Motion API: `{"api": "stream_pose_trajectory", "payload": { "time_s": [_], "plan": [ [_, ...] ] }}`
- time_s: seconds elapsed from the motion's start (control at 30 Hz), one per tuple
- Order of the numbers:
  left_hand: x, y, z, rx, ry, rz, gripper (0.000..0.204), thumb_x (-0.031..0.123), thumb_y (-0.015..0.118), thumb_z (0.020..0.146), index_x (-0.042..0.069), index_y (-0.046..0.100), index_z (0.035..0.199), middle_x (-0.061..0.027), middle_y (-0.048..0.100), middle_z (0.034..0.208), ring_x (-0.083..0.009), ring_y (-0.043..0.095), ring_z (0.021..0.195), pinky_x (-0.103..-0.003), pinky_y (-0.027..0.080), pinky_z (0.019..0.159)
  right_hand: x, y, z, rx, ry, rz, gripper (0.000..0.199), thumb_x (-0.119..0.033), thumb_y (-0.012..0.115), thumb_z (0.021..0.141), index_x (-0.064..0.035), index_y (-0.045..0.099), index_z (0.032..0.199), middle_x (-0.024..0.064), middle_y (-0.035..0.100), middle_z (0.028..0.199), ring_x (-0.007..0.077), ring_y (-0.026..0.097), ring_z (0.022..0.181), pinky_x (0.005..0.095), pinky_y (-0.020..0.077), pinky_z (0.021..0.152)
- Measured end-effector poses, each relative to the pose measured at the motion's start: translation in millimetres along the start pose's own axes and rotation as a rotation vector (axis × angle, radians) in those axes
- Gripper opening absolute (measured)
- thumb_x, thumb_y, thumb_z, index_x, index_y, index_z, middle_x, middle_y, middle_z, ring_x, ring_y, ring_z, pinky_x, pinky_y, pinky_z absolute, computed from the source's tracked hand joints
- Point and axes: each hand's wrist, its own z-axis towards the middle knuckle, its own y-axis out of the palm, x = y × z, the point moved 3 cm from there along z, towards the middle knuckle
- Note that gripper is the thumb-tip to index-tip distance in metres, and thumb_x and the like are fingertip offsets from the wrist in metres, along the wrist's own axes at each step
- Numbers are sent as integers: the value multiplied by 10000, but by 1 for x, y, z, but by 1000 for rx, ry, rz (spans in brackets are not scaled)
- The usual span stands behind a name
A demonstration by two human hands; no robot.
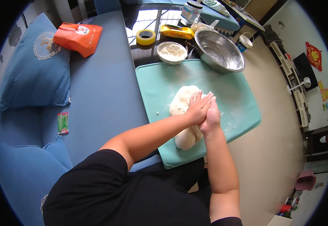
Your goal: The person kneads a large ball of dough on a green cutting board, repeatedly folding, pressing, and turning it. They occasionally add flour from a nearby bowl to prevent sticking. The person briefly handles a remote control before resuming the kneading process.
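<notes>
Work surface: teal board (239, 107), flour-smeared, on a dark glossy counter (143, 52) that shows past its far edge, window grid mirrored in it. Dough (179, 104) sits mid-board, lumpy and elongated.

Left hand (198, 112) lies over right hand (211, 116), both at the dough's right side. Fingers on both straight and extended, not curled round anything I can see.

Far edge of board: white bowl (170, 61) of flour just beyond; steel bowl (213, 63), tilted, floury inside, at the far right corner. Past those: yellow tape roll (140, 39), yellow packet (177, 31), white jar (190, 14) with dark lid.

Left of board: blue sofa (100, 79) with cushion (36, 83), orange bag (83, 39), small green-and-red packet (63, 123). Right of board: pale floor (254, 158), a white bucket (244, 42) near the far end, red wall hanging (314, 56) well off, pink tub (305, 180) low by the wall.

Hard to see: dough's middle and right side are covered by the hands; palm contact hidden, can't tell how hard they press. Whatever carries the board's near end is out of sight. Clutter beyond the jar is cut off by the top edge; fisheye rim blacks out the corners.
</notes>
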Motion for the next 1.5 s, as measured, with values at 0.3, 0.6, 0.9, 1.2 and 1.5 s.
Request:
{"api": "stream_pose_trajectory", "payload": {
  "time_s": [0.3, 0.6, 0.9, 1.2, 1.5],
  "plan": [
    [34, 10, 6, -15, -281, -1029, 343, 319, 337, 988, 28, 517, 1011, -106, 593, 979, -199, 498, 983, -311, 350, 952, -13, -37, 26, 119, -34, -364, 422, -535, 554, 863, -143, 461, 990, 31, 507, 966, 151, 500, 892, 292, 454, 781],
    [28, 5, 17, 138, -763, -1362, 413, 391, 402, 970, 80, 416, 699, -47, 447, 606, -141, 397, 479, -285, 410, 520, -15, -16, 7, 226, -114, -726, 339, -333, 507, 935, -45, 426, 1093, 40, 551, 952, 117, 518, 879, 252, 456, 769],
    [8, 7, 24, 135, -823, -1449, 442, 351, 367, 975, 100, 406, 614, -33, 407, 515, -170, 399, 497, -357, 406, 569, -14, -34, 24, 88, -279, -1055, 291, -154, 500, 902, -17, 373, 1124, 77, 521, 1027, 166, 499, 929, 290, 438, 855],
    [1, 5, 25, 189, -930, -1505, 341, 280, 352, 977, 83, 412, 705, -20, 401, 564, -131, 376, 488, -318, 377, 508, -25, -24, 13, -23, -199, -1382, 306, -113, 478, 916, -13, 348, 1175, 94, 508, 1074, 173, 482, 1029, 284, 394, 920],
    [-9, 19, 26, 261, -718, -1617, 260, 246, 373, 981, 49, 505, 878, -64, 528, 771, -186, 520, 714, -321, 467, 727, -20, -45, 27, 83, -410, -1100, 205, -203, 530, 928, -6, 571, 965, 121, 645, 904, 184, 603, 859, 296, 461, 802]
  ]
}}
